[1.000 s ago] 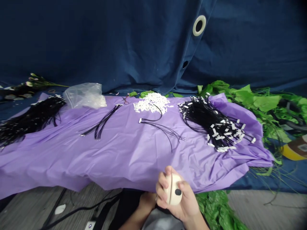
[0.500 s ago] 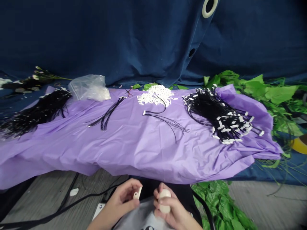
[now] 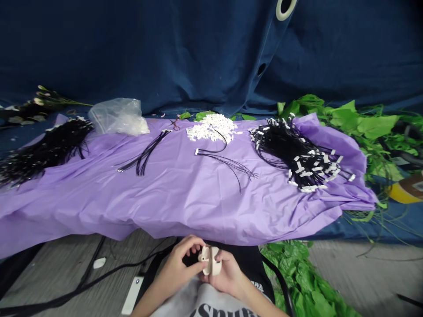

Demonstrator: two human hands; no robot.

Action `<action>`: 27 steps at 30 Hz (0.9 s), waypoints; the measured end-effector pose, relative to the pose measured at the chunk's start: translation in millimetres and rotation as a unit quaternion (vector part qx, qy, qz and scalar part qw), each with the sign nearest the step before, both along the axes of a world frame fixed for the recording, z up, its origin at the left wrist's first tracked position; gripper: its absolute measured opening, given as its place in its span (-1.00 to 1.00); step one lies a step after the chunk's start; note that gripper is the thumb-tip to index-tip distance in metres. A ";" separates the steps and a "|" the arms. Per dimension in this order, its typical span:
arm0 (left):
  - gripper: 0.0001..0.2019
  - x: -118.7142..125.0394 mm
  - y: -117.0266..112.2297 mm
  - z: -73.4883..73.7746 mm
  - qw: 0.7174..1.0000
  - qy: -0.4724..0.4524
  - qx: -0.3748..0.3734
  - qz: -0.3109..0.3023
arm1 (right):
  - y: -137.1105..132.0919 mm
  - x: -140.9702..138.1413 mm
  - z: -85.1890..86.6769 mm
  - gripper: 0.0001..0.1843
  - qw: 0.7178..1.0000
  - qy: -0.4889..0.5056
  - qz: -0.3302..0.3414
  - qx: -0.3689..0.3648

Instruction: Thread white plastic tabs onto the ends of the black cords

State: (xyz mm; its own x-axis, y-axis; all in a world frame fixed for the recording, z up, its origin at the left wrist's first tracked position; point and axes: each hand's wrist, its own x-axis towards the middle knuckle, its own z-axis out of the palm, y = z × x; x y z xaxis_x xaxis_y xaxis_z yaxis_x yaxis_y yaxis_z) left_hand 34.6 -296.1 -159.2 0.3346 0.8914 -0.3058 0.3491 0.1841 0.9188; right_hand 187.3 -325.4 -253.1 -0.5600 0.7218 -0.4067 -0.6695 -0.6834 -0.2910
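Observation:
Above my lap, my right hand point(image 3: 230, 274) grips a white earbud case point(image 3: 215, 264), whose lid now stands open. My left hand point(image 3: 183, 260) pinches a white wireless earbud point(image 3: 203, 254) between thumb and fingers, right at the case's opening. Whether the earbud touches the case, I cannot tell. Beyond my hands, a purple cloth point(image 3: 158, 207) bears a loose bunch of black wires with a white connector point(image 3: 197, 152), a smaller bundle of black wires point(image 3: 147, 152) and a heap of white connectors point(image 3: 214, 127).
Large piles of black wires lie at the left point(image 3: 49, 147) and right point(image 3: 280, 143). A clear plastic bag point(image 3: 115, 115) and small scissors point(image 3: 175, 124) sit at the back. Green leaves point(image 3: 357, 119) cover the right side. Black cables point(image 3: 86, 281) cross the floor beside a white flat object point(image 3: 132, 295).
My hands have come together: the left moved right with the earbud, up to the case. The case, closed before, is now open. The view has shifted slightly.

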 end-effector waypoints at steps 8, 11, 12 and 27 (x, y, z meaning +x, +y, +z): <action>-0.77 3.8 8.8 11.0 0.975 0.168 0.080 -0.125 | 5.7 7.1 7.2 -0.64 1.000 -0.001 -0.002 0.020; -0.80 6.2 10.5 14.8 0.973 0.150 0.070 -0.160 | 7.9 5.5 2.6 -0.69 1.000 0.000 -0.005 0.027; -0.79 7.1 11.0 15.5 0.972 0.151 0.070 -0.168 | 8.4 4.2 0.5 -0.72 1.000 0.000 -0.005 0.029; -0.64 22.2 6.4 -13.9 0.952 0.252 0.100 -0.141 | 6.8 6.8 -13.6 -0.72 0.992 0.090 0.046 -0.072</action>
